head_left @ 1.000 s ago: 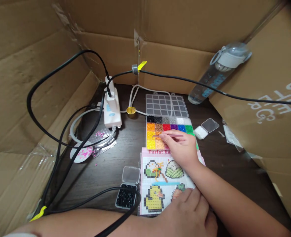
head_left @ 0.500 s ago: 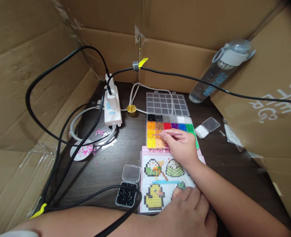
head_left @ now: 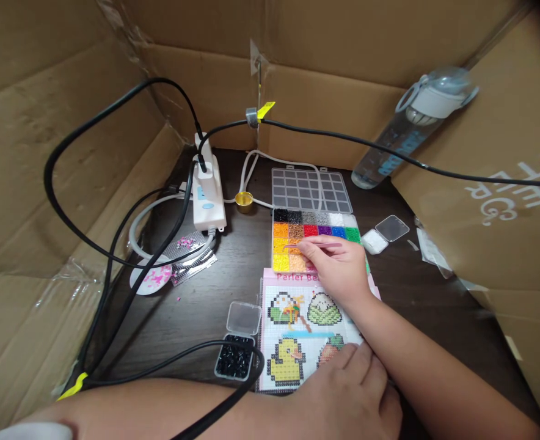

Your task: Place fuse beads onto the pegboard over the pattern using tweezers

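Observation:
My right hand (head_left: 338,269) is closed on thin pink tweezers (head_left: 313,245). Their tips rest over the yellow and orange cells of a bead box (head_left: 313,239) filled with many colours. Its clear lid (head_left: 310,190) lies open behind it. My left hand (head_left: 350,397) lies flat, fingers together, on the lower right corner of a pattern sheet (head_left: 297,333) with a duck and other pixel pictures. A small open case of black beads (head_left: 234,364) sits left of the sheet.
Cardboard walls surround the dark table (head_left: 233,287). A white power strip (head_left: 208,195) with black cables (head_left: 114,116) lies at the left, near finished bead pieces (head_left: 173,269). A water bottle (head_left: 407,131) leans at the back right. A small white bead case (head_left: 374,241) sits right of the box.
The view has shifted slightly. My right hand with the tweezers stays over the yellow and orange cells; my left hand has not moved off the sheet.

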Demonstrator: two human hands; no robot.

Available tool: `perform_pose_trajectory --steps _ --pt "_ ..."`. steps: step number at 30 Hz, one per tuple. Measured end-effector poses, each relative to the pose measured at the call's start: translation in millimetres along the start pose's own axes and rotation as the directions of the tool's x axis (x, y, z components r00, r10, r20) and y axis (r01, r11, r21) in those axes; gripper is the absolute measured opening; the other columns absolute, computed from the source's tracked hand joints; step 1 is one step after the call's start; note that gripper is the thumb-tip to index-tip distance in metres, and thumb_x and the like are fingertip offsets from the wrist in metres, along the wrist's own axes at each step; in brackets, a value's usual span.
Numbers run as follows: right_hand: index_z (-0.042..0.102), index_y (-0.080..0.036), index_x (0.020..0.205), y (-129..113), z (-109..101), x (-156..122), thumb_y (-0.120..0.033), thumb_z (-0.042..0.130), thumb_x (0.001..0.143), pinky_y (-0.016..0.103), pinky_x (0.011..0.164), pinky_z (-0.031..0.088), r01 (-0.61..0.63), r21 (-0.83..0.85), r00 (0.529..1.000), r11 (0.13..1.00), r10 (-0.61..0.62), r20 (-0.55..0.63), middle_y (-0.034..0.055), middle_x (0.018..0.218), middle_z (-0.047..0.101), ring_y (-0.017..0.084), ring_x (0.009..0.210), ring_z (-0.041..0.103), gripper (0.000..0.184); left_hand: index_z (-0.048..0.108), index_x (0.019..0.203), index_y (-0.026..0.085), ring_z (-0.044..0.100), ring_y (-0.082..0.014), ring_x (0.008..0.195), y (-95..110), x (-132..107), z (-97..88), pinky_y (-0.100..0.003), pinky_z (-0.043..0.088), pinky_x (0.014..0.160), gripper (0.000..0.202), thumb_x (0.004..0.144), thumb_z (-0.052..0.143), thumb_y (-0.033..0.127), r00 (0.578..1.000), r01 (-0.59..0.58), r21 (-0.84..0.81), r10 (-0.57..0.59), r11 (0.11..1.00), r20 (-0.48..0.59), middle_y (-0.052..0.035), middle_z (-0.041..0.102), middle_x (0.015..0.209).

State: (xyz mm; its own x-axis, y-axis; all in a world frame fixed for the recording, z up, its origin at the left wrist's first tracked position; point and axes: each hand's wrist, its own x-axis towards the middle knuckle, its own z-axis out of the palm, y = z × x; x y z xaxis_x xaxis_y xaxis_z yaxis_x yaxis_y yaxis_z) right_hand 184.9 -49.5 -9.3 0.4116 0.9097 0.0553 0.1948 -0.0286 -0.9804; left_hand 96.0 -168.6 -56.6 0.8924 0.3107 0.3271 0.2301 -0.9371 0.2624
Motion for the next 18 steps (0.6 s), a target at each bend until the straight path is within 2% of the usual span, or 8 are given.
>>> perform_pose_trajectory --steps 7,14,18 --pt "0.077 -0.020 0.072 1.6 0.9 0.6 -0.025 0.077 0.071 0.029 0.065 0.061 -0.001 -0.013 1.000 1.000 0.001 0.021 0.0044 0.074 0.077 0.016 0.069 0.073 0.005 0.063 0.109 0.015 0.052 -0.0294 0.111 -1.8 1.8 -6.0 -0.040 0.039 0.092 0.032 0.094 0.045 0.037 0.998 -0.031 -0.029 0.033 0.999 0.055 -0.0122 0.060 0.113" --pt "0.077 -0.020 0.073 3.7 0.7 -0.6 -0.027 0.076 0.073 0.031 0.065 0.062 0.038 -0.033 0.999 0.999 -0.038 0.020 0.0051 0.075 0.077 0.017 0.070 0.073 0.007 0.061 0.115 0.014 0.049 -0.0303 0.115 -3.1 1.8 -5.8 -0.039 0.040 0.086 0.039 0.093 0.045 0.041 0.994 -0.057 -0.052 0.061 0.997 0.089 -0.0150 0.059 0.120" --pt "0.077 -0.021 0.073 3.5 0.5 -0.6 -0.027 0.076 0.073 0.031 0.066 0.062 0.038 -0.038 0.999 0.999 -0.037 0.023 0.0049 0.076 0.077 0.018 0.071 0.073 0.006 0.062 0.112 0.015 0.049 -0.0297 0.116 -2.1 2.2 -6.7 -0.039 0.040 0.088 0.035 0.094 0.045 0.040 0.997 -0.013 -0.043 0.017 0.999 0.080 -0.0135 0.059 0.119"
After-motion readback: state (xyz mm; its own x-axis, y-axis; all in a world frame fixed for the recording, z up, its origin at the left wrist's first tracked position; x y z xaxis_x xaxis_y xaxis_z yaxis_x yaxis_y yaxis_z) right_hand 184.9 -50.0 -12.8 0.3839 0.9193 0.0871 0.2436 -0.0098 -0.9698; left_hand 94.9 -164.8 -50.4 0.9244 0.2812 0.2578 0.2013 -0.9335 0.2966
